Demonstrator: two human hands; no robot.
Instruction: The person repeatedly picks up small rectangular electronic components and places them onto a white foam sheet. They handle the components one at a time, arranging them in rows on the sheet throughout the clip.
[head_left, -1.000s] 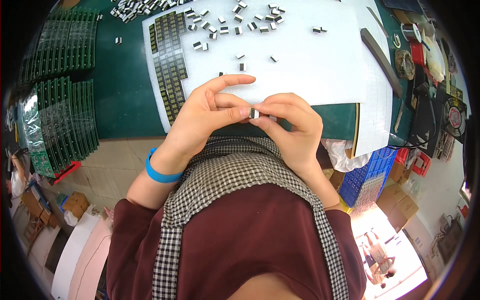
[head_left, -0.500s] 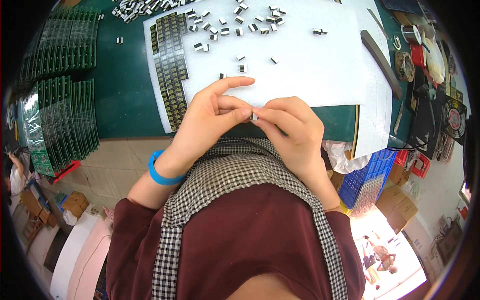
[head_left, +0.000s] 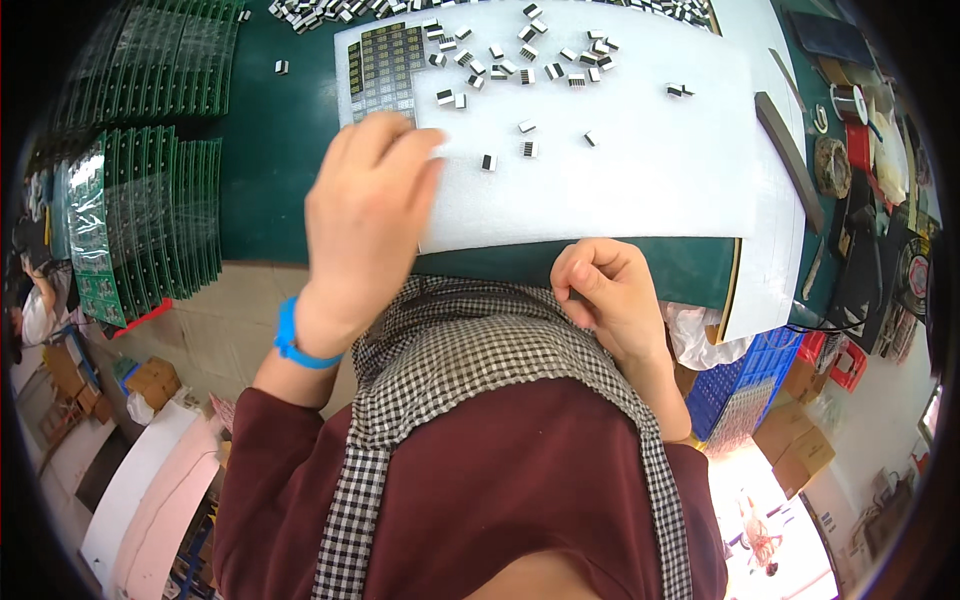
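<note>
My left hand (head_left: pixel 370 215), with a blue wristband (head_left: pixel 290 335), is over the left part of a white foam sheet (head_left: pixel 640 190). Its fingers bend inward, slightly blurred, and a small pale bit shows at the fingertips, too unclear to name. Just beyond it lies a sheet of dark labels (head_left: pixel 388 65) with yellow print, partly covered by the hand. My right hand (head_left: pixel 610 295) is curled, thumb against the fingers, at the table's near edge; whatever it holds is hidden. Small black-and-white pinned electronic components (head_left: pixel 527 76) lie scattered on the foam; a single one (head_left: pixel 488 162) sits closest to my left hand.
Stacks of green circuit boards (head_left: pixel 145 220) stand on the left. More components (head_left: pixel 330 12) are heaped along the far side. A dark grey bar (head_left: pixel 790 160), a wire spool (head_left: pixel 848 103) and a tape roll (head_left: pixel 831 166) lie at right, above a blue crate (head_left: pixel 735 385).
My hands, together at a small component before, are now apart. The left has moved left and away toward the label sheet; the right has drawn lower and curled. The whole view has shifted slightly.
</note>
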